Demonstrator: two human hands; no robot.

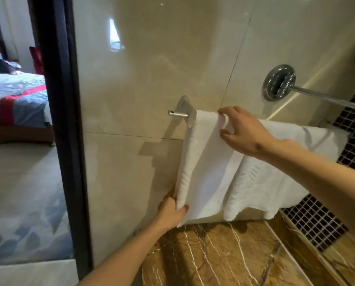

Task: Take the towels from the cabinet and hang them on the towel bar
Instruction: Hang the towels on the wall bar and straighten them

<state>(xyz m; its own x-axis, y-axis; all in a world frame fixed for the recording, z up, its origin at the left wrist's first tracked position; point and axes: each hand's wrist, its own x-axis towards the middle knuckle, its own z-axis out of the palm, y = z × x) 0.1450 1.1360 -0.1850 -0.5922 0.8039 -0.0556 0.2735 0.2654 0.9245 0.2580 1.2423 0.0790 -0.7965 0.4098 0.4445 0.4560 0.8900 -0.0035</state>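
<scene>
Two white towels hang side by side over the towel bar (177, 114) on the beige tiled wall. The left towel (205, 162) is narrow and folded; the right towel (275, 174) is wider and carries a woven pattern. My left hand (170, 213) grips the lower left corner of the left towel. My right hand (242, 131) pinches a fold of that towel at the top, where it lies over the bar. Only the bar's left end and its round wall mount show; the rest is covered by the towels.
A chrome wall fitting (278, 82) with a long rod sticks out at upper right. A dark door frame (57, 120) stands at left, with a bed (17, 100) in the room beyond. Brown marble floor (213, 254) and a dark mosaic strip (316, 219) lie below.
</scene>
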